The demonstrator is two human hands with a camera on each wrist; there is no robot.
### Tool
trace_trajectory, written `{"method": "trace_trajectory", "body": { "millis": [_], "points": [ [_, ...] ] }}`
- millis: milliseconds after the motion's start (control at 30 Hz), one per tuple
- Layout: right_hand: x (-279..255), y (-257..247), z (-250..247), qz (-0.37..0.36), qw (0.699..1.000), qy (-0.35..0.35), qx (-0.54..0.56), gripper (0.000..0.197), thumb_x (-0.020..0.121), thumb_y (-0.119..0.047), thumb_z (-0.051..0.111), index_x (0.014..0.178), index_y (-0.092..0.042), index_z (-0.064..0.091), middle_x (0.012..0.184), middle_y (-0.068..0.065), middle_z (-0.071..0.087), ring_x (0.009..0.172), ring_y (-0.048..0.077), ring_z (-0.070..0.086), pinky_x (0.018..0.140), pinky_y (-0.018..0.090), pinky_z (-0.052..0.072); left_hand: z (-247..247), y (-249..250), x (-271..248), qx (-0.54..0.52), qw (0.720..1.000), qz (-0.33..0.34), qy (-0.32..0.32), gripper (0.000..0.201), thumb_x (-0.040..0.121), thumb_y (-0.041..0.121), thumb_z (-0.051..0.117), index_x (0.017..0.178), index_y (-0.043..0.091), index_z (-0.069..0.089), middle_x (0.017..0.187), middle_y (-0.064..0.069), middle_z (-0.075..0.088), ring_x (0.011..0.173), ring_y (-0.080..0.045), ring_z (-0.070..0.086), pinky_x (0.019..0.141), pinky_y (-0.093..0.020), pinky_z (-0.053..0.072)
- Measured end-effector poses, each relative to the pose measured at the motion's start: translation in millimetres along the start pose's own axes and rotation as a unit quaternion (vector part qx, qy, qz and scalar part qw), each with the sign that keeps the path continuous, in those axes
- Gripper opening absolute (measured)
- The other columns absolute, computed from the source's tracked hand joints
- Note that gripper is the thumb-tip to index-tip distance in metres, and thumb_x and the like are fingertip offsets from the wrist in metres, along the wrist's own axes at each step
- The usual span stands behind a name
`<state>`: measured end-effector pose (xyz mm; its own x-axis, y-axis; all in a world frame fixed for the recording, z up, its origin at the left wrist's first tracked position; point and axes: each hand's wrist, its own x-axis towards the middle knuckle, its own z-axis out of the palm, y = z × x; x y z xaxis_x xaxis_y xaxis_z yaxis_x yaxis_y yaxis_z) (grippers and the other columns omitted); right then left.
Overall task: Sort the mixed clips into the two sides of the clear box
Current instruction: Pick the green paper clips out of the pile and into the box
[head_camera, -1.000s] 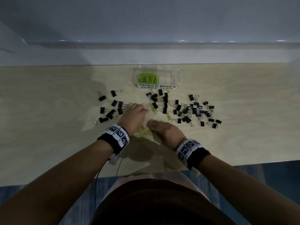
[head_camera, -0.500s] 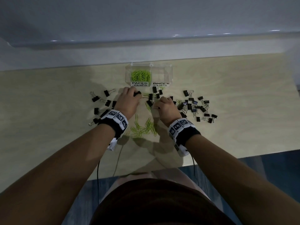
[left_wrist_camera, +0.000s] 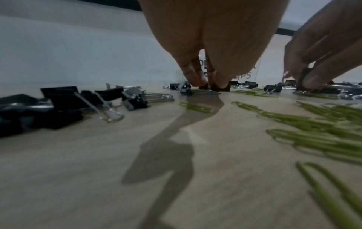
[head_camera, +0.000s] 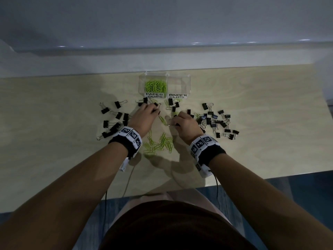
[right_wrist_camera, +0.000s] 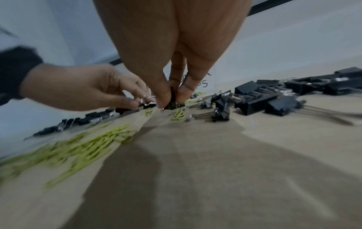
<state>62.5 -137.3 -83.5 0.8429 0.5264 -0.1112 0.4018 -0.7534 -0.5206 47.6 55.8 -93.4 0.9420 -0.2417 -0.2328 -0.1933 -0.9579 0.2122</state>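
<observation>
1. Binder clips [head_camera: 214, 121], seen from the head camera, lie scattered on the wooden table [head_camera: 54, 123] in three loose groups: left of the left hand [head_camera: 144, 118], just in front of the clear box [head_camera: 164, 85], and right of the right hand [head_camera: 185, 124]. Green paper clips [head_camera: 158, 143] lie in a heap between the wrists, and more already fill the box's side labelled PAPER CLIPS; the BINDER CLIPS side looks bare. Both hands reach down among the clips in front of the box, fingers curled.

2. The left wrist view shows the left hand's fingertips [left_wrist_camera: 195, 77] pressed onto a black binder clip [left_wrist_camera: 220, 88] on the table, seemingly pinching it, though the grip is partly hidden. These clips are small, light and stiff; I judge the black body the surest place to hold, since the wire handles swing loose.

3. In the right wrist view the right hand's thumb and fingers [right_wrist_camera: 162, 96] close around another black binder clip [right_wrist_camera: 173, 102], held upright just above the table. The paper clips [right_wrist_camera: 88, 147] nearby are thin, smooth and lie flat, so they will likely be harder to lift singly and tend to tangle; scooping or sliding several together should work better.
</observation>
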Motion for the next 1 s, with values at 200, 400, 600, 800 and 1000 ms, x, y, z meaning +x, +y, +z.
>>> {"method": "trace_trajectory", "body": {
  "millis": [200, 400, 600, 800, 1000],
  "points": [
    [-16, 42, -28, 0.133, 0.981, 0.131, 0.05, 0.012, 0.083, -0.001, 0.06, 0.092, -0.005, 0.067, 0.094, 0.009, 0.058, 0.075, 0.021, 0.055, 0.067, 0.03, 0.049, 8, -11, -17, 0.008, 0.999, -0.017, 0.045, 0.042, 0.08, -0.004, 0.057, 0.122, -0.003, 0.057, 0.121, -0.018, 0.057, 0.112, -0.035, 0.049, 0.094, -0.042, 0.045],
    [-10, 43, -33, 0.071, 0.987, 0.139, -0.048, 0.015, 0.079, 0.001, 0.058, 0.088, -0.005, 0.069, 0.089, 0.011, 0.063, 0.079, 0.029, 0.057, 0.072, 0.039, 0.05, 7, 15, -20, -0.01, 0.999, 0.041, 0.034, 0.048, 0.078, -0.007, 0.054, 0.125, 0.001, 0.055, 0.13, -0.014, 0.054, 0.12, -0.032, 0.047, 0.1, -0.042, 0.042],
    [3, 1, -6, -0.032, 0.994, 0.006, -0.108, 0.021, 0.072, 0.003, 0.065, 0.089, -0.009, 0.07, 0.095, 0.006, 0.064, 0.085, 0.026, 0.058, 0.073, 0.039, 0.052, 9, 16, -27, -0.02, 0.998, 0.066, 0.003, 0.037, 0.076, -0.002, 0.059, 0.112, 0.004, 0.066, 0.113, -0.012, 0.062, 0.105, -0.031, 0.055, 0.087, -0.042, 0.05],
    [8, 1, 2, -0.033, 0.993, -0.042, -0.104, 0.023, 0.074, 0.005, 0.062, 0.096, -0.001, 0.066, 0.1, 0.015, 0.059, 0.091, 0.036, 0.053, 0.079, 0.047, 0.051, -11, 17, 1, -0.008, 1.0, -0.001, 0.011, 0.057, 0.083, -0.004, 0.048, 0.139, 0.006, 0.039, 0.143, -0.014, 0.039, 0.131, -0.03, 0.037, 0.107, -0.043, 0.036],
    [12, 5, -6, -0.028, 0.992, -0.105, -0.058, 0.025, 0.091, -0.014, 0.047, 0.095, 0.005, 0.063, 0.101, 0.019, 0.053, 0.093, 0.036, 0.052, 0.078, 0.044, 0.048, -7, 22, 21, 0.035, 0.998, -0.053, -0.011, 0.06, 0.089, 0.003, 0.044, 0.145, 0.007, 0.023, 0.142, -0.017, 0.033, 0.129, -0.034, 0.035, 0.105, -0.044, 0.035]
  ]
}}
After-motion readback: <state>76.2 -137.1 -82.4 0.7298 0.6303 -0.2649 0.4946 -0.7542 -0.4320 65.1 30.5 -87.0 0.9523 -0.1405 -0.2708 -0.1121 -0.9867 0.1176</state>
